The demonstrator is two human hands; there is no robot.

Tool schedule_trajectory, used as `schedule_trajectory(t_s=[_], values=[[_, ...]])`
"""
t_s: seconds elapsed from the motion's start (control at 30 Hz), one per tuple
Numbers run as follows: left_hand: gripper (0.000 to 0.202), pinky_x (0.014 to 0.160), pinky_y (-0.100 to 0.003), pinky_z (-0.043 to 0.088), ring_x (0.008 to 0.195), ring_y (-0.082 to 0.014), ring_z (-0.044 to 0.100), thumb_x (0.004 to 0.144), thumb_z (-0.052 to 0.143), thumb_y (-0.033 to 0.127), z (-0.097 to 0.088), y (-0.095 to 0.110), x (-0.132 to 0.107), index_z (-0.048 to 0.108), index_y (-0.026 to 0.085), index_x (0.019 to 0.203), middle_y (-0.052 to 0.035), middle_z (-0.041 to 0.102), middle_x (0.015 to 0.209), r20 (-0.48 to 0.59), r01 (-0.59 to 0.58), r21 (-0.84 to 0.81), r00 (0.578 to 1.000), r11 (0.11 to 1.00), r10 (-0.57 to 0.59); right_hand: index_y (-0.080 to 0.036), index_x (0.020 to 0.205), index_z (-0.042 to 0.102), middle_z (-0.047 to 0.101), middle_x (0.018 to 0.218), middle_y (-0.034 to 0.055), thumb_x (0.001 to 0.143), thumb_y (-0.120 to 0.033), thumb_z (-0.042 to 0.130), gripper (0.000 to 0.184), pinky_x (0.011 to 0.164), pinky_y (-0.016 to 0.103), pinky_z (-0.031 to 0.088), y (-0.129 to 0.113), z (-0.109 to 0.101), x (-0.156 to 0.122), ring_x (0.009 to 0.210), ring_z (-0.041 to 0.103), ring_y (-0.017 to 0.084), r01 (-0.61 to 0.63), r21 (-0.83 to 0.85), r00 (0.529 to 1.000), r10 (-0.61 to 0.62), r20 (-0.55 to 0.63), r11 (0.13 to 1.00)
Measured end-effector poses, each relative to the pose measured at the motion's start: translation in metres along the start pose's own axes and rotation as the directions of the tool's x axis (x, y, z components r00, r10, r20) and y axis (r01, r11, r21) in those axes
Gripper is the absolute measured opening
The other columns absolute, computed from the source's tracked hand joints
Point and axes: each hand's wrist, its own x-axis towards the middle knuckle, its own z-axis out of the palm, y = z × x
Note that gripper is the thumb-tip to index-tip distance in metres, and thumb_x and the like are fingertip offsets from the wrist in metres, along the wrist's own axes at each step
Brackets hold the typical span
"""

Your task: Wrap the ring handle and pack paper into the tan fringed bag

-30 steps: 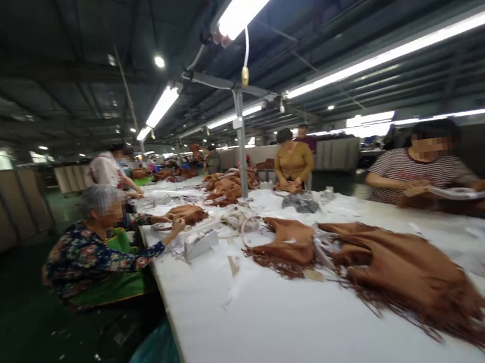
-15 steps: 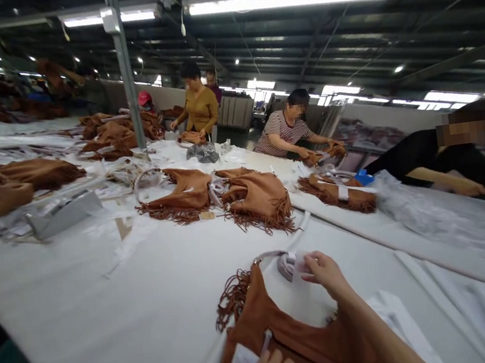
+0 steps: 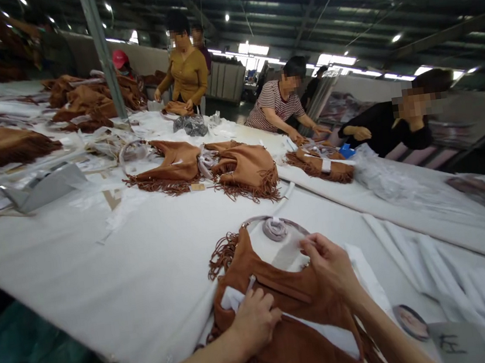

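A brown suede fringed bag (image 3: 286, 317) lies on the white table (image 3: 103, 269) right in front of me. My left hand (image 3: 253, 321) is closed on white stuffing paper (image 3: 232, 297) at the bag's opening. My right hand (image 3: 329, 262) pinches the bag's upper right edge near its ring handle (image 3: 274, 224), which is wrapped in pale paper. Fringe (image 3: 220, 253) hangs off the bag's left corner.
Two more brown fringed bags (image 3: 205, 165) lie further up the table, with another (image 3: 318, 166) to their right. Several people work along the far side. Rolled white paper strips (image 3: 438, 263) lie at the right. A steel post (image 3: 102, 57) rises from the table.
The view has dropped from the room to my own bag. Both hands have come into view, the left gripping the stuffing paper, the right moving down from the handle wrap to the bag's edge.
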Motion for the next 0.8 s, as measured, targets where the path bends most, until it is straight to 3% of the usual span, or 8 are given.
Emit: schedule_trajectory(t_s=[0.07, 0.13, 0.2, 0.3, 0.43, 0.63, 0.7, 0.8], values=[[0.021, 0.078, -0.04, 0.039, 0.087, -0.0224, 0.043, 0.089, 0.043, 0.026, -0.002, 0.0, 0.0, 0.063, 0.021, 0.092, -0.0057, 0.052, 0.087, 0.005, -0.004, -0.017, 1.0, 1.0, 0.004, -0.021, 0.081, 0.061, 0.064, 0.068, -0.0002, 0.085, -0.045, 0.051, 0.026, 0.059, 0.024, 0.053, -0.003, -0.003, -0.049, 0.063, 0.06, 0.015, 0.063, -0.153, 0.998, -0.058, 0.035, 0.986], [0.021, 0.078, -0.04, 0.039, 0.087, -0.0224, 0.043, 0.088, 0.043, 0.025, -0.004, 0.001, 0.0, 0.063, 0.021, 0.092, -0.006, 0.052, 0.087, 0.006, -0.001, -0.022, 1.0, 1.0, 0.001, -0.023, 0.088, 0.063, 0.069, 0.079, 0.0022, 0.087, -0.041, 0.049, 0.023, 0.064, 0.026, 0.055, 0.007, 0.004, -0.094, 0.072, 0.066, 0.018, 0.136, -0.185, 0.985, -0.114, 0.127, 0.973], [0.019, 0.078, -0.04, 0.039, 0.086, -0.0224, 0.043, 0.087, 0.044, 0.022, -0.005, 0.002, -0.001, 0.063, 0.019, 0.09, -0.0067, 0.053, 0.087, 0.013, 0.006, -0.012, 1.0, 1.0, -0.006, -0.023, 0.093, 0.065, 0.072, 0.092, 0.0047, 0.088, -0.035, 0.047, 0.022, 0.073, 0.029, 0.058, 0.028, 0.017, -0.13, 0.083, 0.068, 0.02, 0.217, -0.175, 0.967, -0.187, 0.175, 0.96], [0.019, 0.077, -0.039, 0.04, 0.087, -0.0226, 0.044, 0.087, 0.043, 0.02, -0.007, 0.003, -0.002, 0.062, 0.017, 0.085, -0.0075, 0.054, 0.087, 0.021, 0.011, 0.018, 1.0, 1.0, -0.011, -0.022, 0.099, 0.066, 0.071, 0.1, 0.007, 0.088, -0.029, 0.048, 0.022, 0.082, 0.033, 0.058, 0.063, 0.038, -0.162, 0.091, 0.068, 0.022, 0.315, -0.2, 0.944, -0.285, 0.167, 0.928], [0.019, 0.077, -0.038, 0.041, 0.088, -0.0227, 0.045, 0.086, 0.042, 0.017, -0.009, 0.004, -0.003, 0.06, 0.017, 0.084, -0.0074, 0.054, 0.087, 0.023, -0.005, 0.056, 1.0, 0.998, 0.004, -0.021, 0.108, 0.063, 0.07, 0.104, 0.0074, 0.087, -0.019, 0.048, 0.026, 0.084, 0.035, 0.057, 0.092, 0.049, -0.173, 0.097, 0.065, 0.022, 0.515, -0.281, 0.857, -0.483, 0.18, 0.81], [0.011, 0.079, -0.035, 0.044, 0.091, -0.0211, 0.047, 0.087, 0.041, 0.018, -0.01, 0.004, -0.003, 0.052, 0.017, 0.088, -0.0063, 0.054, 0.094, 0.009, 0.047, -0.042, 0.999, 0.998, -0.047, -0.019, 0.107, 0.064, 0.07, 0.105, 0.009, 0.085, -0.008, 0.041, 0.034, 0.084, 0.033, 0.058, 0.097, 0.04, -0.166, 0.103, 0.062, 0.022, 0.772, -0.362, 0.628, -0.713, 0.313, 0.522], [0.009, 0.083, -0.034, 0.044, 0.095, -0.0202, 0.046, 0.085, 0.044, 0.018, -0.011, 0.004, -0.003, 0.049, 0.018, 0.093, -0.0057, 0.053, 0.099, -0.002, 0.078, -0.106, 0.997, 0.991, -0.078, -0.019, 0.107, 0.064, 0.07, 0.105, 0.0088, 0.084, -0.006, 0.04, 0.036, 0.083, 0.033, 0.058, 0.096, 0.037, -0.165, 0.103, 0.062, 0.022, 0.802, -0.381, 0.587, -0.724, 0.362, 0.46], [0.013, 0.086, -0.034, 0.043, 0.099, -0.0199, 0.045, 0.083, 0.045, 0.016, -0.012, 0.004, -0.004, 0.047, 0.019, 0.096, -0.0053, 0.051, 0.104, -0.029, 0.083, -0.159, 0.996, 0.984, -0.089, -0.018, 0.11, 0.063, 0.07, 0.105, 0.009, 0.084, -0.006, 0.038, 0.038, 0.084, 0.032, 0.058, 0.096, 0.034, -0.167, 0.104, 0.062, 0.022, 0.816, -0.402, 0.565, -0.723, 0.398, 0.416]])
